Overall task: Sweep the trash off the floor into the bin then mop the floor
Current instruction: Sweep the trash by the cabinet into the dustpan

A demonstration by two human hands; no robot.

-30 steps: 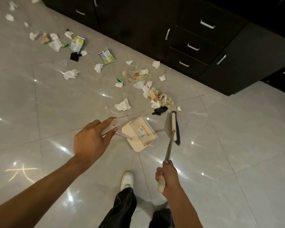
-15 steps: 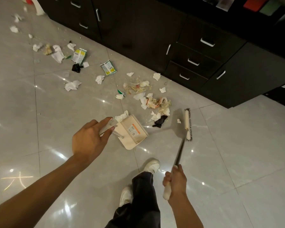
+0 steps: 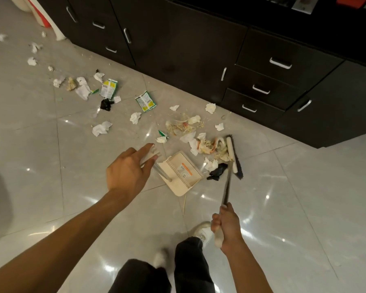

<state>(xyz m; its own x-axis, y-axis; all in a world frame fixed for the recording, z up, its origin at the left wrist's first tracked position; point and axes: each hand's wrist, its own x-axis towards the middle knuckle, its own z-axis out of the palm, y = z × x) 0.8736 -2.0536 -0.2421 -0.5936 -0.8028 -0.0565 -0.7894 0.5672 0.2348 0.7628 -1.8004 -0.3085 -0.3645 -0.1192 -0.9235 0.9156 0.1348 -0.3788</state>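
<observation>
The trash [image 3: 207,144], a heap of crumpled tissue, food scraps and peelings, lies on the floor [image 3: 304,208] right against the head of the broom [image 3: 230,153], whose cream bar and dark bristles stand just on its right side. A black scrap [image 3: 217,172] sits between the broom head and the open mouth of the cream dustpan [image 3: 182,172], which rests tilted on the tiles just left of the heap. More tissue and 2 green packets [image 3: 146,101] trail away up and to the left, well apart from the pan.

The right grip [image 3: 226,225] is clamped round the pale end of the broom's pole, fingers curled tight. The left grip [image 3: 127,172] holds the top of the dustpan's slanted metal handle, thumb and fingers closed on it with the forefinger lying straighter along it.

Below the hands are the person's dark trouser legs [image 3: 190,267] and a white shoe [image 3: 203,231] planted on the glossy grey tiles. Dark cabinets [image 3: 178,49] with silver handles run along the far side, close behind the scattered mess.
</observation>
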